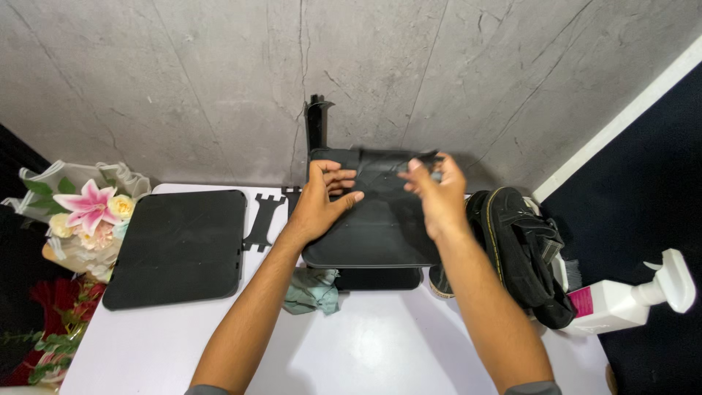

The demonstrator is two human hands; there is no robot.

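Your left hand (319, 205) grips the near-left edge of the black panel (380, 227), which you hold raised and tilted above the white table (380, 344). Your right hand (437, 194) pinches a small black piece (424, 159) at the panel's far-right corner; whether it is seated there, you cannot tell from here. Left of the panel, a second black panel (175, 249) lies flat and a flat black bracket (263, 219) rests unused, so assembly seems only partly along. An upright black post (316, 124) stands behind the panel, and a green cloth (313, 291) lies under it.
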